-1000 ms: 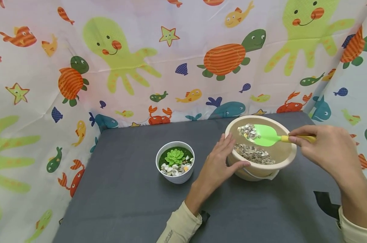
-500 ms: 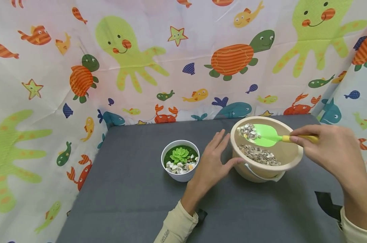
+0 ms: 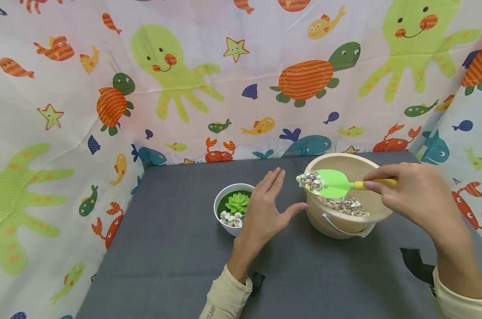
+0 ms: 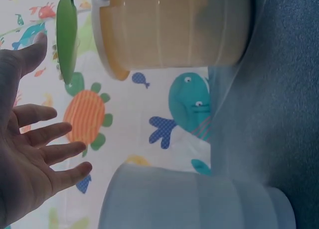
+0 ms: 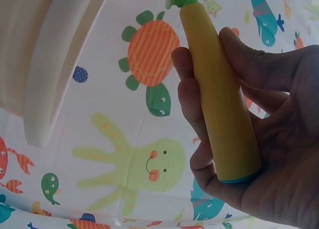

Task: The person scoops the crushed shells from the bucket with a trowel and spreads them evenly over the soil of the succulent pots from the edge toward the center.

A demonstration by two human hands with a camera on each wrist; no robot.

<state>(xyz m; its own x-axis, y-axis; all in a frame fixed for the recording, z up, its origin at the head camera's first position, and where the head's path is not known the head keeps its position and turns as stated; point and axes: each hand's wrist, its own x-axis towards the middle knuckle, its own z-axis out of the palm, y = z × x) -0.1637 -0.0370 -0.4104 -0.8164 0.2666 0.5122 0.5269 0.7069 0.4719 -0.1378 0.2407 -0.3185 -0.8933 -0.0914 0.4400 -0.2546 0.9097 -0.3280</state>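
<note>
My right hand (image 3: 414,190) grips the yellow handle of a toy shovel (image 3: 333,184) with a green blade. Small shells and pebbles (image 3: 310,180) are heaped at the blade's tip, which reaches past the left rim of a beige bucket (image 3: 320,221). More shells (image 3: 346,205) lie inside the bucket. My left hand (image 3: 262,210) is held up between the bucket and a white pot (image 3: 221,208), fingers straight and thumb spread, holding nothing. In the pot are a green succulent (image 3: 237,202) and white shells (image 3: 232,219); the hand covers its right side in the head view.
A grey cloth (image 3: 177,248) covers the table. Behind and at the sides hangs a white curtain (image 3: 209,40) printed with sea animals. The bucket's thin handle (image 3: 340,231) hangs down at its front.
My left hand has come off the bucket's rim and moved left in front of the pot. The loaded shovel in my right hand has shifted left, from over the bucket to past its rim.
</note>
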